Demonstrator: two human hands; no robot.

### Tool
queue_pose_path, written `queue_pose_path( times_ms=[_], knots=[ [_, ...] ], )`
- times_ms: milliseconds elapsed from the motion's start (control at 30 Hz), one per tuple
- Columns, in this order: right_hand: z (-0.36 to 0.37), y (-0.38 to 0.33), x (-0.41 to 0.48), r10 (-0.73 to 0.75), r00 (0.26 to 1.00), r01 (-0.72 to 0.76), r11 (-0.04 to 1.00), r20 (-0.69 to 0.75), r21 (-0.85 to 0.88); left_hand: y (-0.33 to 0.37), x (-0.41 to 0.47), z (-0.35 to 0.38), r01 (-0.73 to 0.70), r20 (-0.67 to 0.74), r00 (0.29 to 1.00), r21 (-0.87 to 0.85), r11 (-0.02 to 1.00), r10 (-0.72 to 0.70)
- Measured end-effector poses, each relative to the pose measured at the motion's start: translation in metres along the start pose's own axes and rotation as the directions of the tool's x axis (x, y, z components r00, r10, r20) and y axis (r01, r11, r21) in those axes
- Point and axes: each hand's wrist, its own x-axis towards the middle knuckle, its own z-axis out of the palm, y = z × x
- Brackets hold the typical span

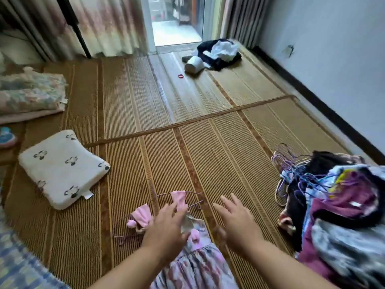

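Both forearms stretch forward, palms down. The left hand (166,228), fingers straight, is over the bodice of the floral dress (195,265), which lies on its purple hanger (164,194) on the mat (208,153); the right hand (235,222) hovers spread-fingered just beside it

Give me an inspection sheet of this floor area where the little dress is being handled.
Surface: woven straw mat, seam across the middle.
Job's things: small floral dress with pink sleeves, on a purple wire hanger.
Clutter: clothes pile with tangled hangers at right; pillow and folded quilt at left; dark clothes and red hair band far off.
Grippers: left hand over the dress's neck, fingers straight; right hand open beside it, holding nothing.
Cables: nothing seen.
Surroundings: curtains, glass door, pale wall.
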Motion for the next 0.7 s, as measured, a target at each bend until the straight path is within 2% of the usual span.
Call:
queue_pose_path(
  times_ms=[133,233,433,600,700],
  knots=[
    [-0.063,0.025,-0.058,0.059,0.996,-0.062,0.997,-0.062,-0.048,0.077,-0.023,-0.031,-0.153,-0.036,0.987,0.056,0.987,0.155],
    [-0.097,0.053,-0.098,0.158,0.984,-0.161,0.986,-0.082,-0.034,0.132,-0.035,-0.04,-0.232,-0.038,0.971,0.057,0.971,0.235],
    [-0.143,0.143,-0.167,0.343,0.927,-0.349,0.937,-0.152,-0.018,0.238,-0.043,-0.014,-0.276,-0.022,0.961,-0.085,0.957,0.275],
    [-0.172,0.25,-0.192,0.422,0.896,-0.429,0.903,-0.138,-0.024,0.321,-0.026,0.032,-0.28,0.057,0.958,-0.049,0.959,0.282],
    [-0.184,0.318,-0.182,0.415,0.907,-0.417,0.909,-0.073,-0.015,0.362,-0.001,0.059,-0.221,0.108,0.97,0.002,0.975,0.22]
  ],
)
